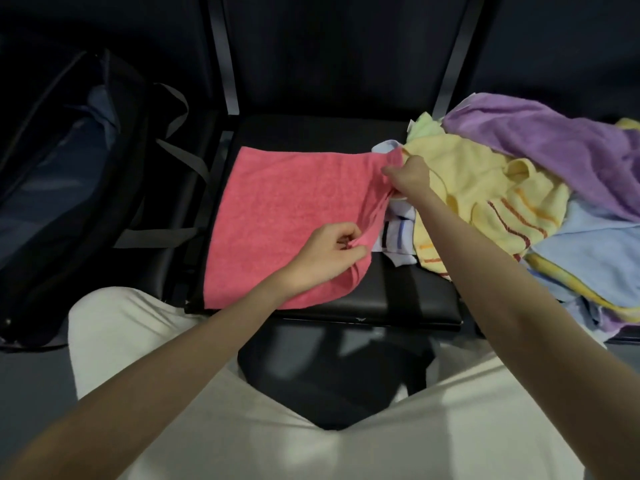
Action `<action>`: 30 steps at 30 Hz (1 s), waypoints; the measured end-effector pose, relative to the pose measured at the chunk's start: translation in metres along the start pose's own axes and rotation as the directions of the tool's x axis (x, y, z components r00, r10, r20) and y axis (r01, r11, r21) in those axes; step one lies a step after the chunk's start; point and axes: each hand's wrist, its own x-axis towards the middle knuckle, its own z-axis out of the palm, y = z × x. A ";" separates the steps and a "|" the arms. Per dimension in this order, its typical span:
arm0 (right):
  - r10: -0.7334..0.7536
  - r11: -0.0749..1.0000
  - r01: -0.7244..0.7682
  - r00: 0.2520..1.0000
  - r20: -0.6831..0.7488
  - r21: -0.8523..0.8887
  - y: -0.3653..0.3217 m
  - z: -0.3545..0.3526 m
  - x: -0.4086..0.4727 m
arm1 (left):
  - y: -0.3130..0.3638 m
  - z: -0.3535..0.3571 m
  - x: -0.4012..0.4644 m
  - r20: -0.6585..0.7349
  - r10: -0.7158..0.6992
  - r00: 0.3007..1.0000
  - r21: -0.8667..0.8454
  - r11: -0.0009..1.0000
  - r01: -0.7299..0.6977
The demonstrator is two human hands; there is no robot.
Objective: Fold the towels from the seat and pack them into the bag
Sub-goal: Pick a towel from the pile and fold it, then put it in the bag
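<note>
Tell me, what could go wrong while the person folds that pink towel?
1. Both hands, the left hand and the right hand, pinch only the right edge of the pink towel, so the fold might come out crooked.
2. The yellow towel in the heap lies right beside that edge; it could get dragged along.
3. The heap hangs over the front of the seat, so a tug might spill towels to the floor.

Bag (69, 188) left of seat (408, 292), spread towel (277, 216) on seat — towel pile (540, 202) right
</note>
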 end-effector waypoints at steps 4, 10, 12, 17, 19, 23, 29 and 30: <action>0.054 0.984 -0.036 0.993 -0.101 0.176 0.000 0.001 0.013 | 0.003 0.000 -0.002 0.080 -0.113 0.990 -0.091 0.989 0.120; 0.047 0.880 0.040 0.984 -0.171 0.473 -0.028 -0.007 0.016 | 0.010 -0.004 -0.007 0.174 -0.238 0.956 -0.334 0.898 0.285; -0.017 0.880 0.079 0.991 -0.136 0.469 -0.039 0.006 0.010 | 0.006 -0.010 -0.013 0.168 -0.281 0.945 -0.372 0.869 0.325; -0.091 0.894 0.136 0.988 -0.124 0.428 -0.067 0.063 -0.003 | -0.018 -0.034 -0.035 0.075 -0.441 0.894 -0.528 0.743 0.411; -0.112 0.886 0.166 0.983 -0.147 0.433 -0.076 0.089 -0.008 | -0.028 -0.049 -0.046 0.028 -0.484 0.874 -0.609 0.686 0.400; -0.179 0.888 0.215 0.976 -0.125 0.407 -0.098 0.133 -0.025 | -0.047 -0.078 -0.062 -0.070 -0.533 0.843 -0.621 0.685 0.382; -0.233 0.915 0.222 0.972 -0.007 0.337 -0.104 0.192 -0.037 | -0.070 -0.093 -0.075 -0.127 -0.649 0.750 -0.607 0.649 0.458; -0.252 0.922 0.237 0.968 0.008 0.307 -0.103 0.198 -0.039 | -0.074 -0.095 -0.077 -0.123 -0.670 0.732 -0.604 0.636 0.480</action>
